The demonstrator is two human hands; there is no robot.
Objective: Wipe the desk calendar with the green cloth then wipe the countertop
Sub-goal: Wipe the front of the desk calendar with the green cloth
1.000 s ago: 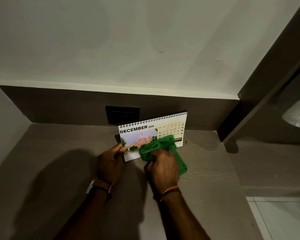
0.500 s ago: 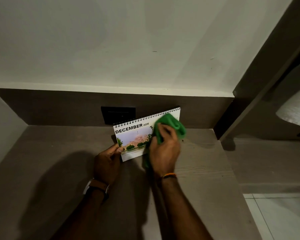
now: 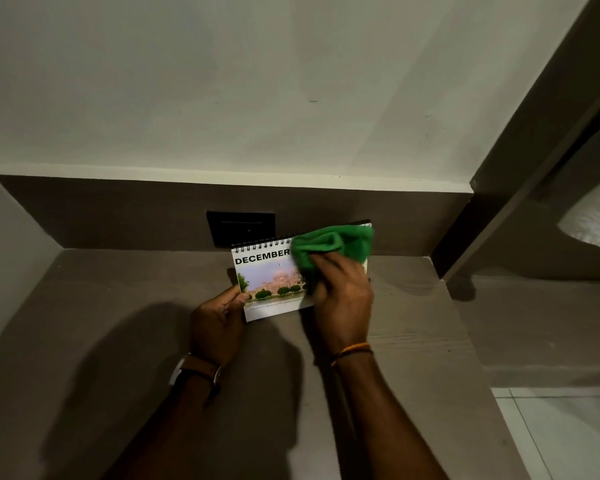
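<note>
Your left hand (image 3: 219, 318) pinches the lower left corner of the desk calendar (image 3: 269, 284), bracing it so it won't slide or tip while you rub — it stands near the back edge of the table (image 3: 118, 341), tilted toward you. Your right hand (image 3: 340, 299) is closed on the green cloth (image 3: 333, 245), pressing it against the calendar's upper right part. A dark switch plate (image 3: 240, 227) sits on the back panel just behind. Nothing else crowds the table, so wiping it afterwards looks unobstructed.
</note>
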